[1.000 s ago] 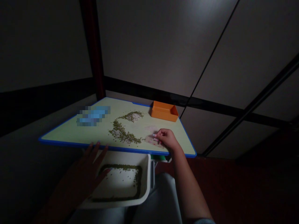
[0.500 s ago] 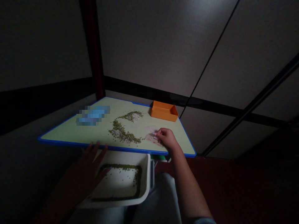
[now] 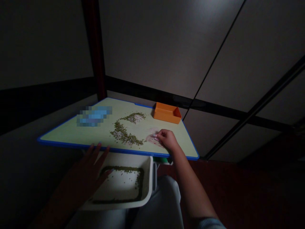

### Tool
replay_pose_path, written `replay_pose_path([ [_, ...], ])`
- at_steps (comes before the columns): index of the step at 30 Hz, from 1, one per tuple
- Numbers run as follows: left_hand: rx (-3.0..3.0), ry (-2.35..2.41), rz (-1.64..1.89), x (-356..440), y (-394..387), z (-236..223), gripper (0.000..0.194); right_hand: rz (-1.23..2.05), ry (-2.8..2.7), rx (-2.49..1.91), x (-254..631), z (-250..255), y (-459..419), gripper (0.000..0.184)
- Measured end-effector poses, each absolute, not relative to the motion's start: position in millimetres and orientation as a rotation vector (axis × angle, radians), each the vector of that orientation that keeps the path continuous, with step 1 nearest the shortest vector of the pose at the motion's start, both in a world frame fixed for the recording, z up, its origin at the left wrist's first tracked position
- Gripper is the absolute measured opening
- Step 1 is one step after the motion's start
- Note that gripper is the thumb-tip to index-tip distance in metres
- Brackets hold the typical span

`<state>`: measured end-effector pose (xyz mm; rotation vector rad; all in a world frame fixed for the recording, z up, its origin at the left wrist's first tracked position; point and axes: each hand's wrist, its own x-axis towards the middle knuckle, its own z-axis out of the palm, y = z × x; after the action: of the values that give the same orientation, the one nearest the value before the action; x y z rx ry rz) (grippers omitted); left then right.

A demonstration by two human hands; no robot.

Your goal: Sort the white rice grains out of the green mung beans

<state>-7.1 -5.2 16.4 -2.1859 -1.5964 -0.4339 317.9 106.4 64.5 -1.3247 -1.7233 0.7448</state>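
Note:
My right hand (image 3: 167, 139) is over the right part of the pale yellow-green tabletop (image 3: 71, 135), its fingers pinched together; whatever lies between the fingertips is too small to make out. Under those fingers shows a reddish patch (image 3: 152, 140) on the board. Just left of it, small green beans (image 3: 125, 135), like mung beans, spread in a curved heap with paler bits among them. My left hand (image 3: 94, 165) has its fingers spread, the tips by the blue front edge. Below it a white tub (image 3: 149, 190) holds more green beans along its inner sides.
An orange open box (image 3: 168, 117) stands at the far right of the tabletop. A blurred light-blue item (image 3: 95, 116) lies at the left. Grey panelled walls (image 3: 152, 47) rise close behind, and my knees are under the tub.
My right hand has shifted very slightly left, still pinched above the reddish patch. The left hand keeps its spread pose, and the bean heap looks the same.

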Motion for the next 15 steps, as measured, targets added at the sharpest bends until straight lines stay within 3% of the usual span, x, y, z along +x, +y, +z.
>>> replay_pose_path([
  [15, -2.185, -1.669, -0.462, -2.8, -7.9, 24.2, 0.064, 0.976, -1.701, -1.194, 321.4, 67.9, 99.6, 0.032],
])
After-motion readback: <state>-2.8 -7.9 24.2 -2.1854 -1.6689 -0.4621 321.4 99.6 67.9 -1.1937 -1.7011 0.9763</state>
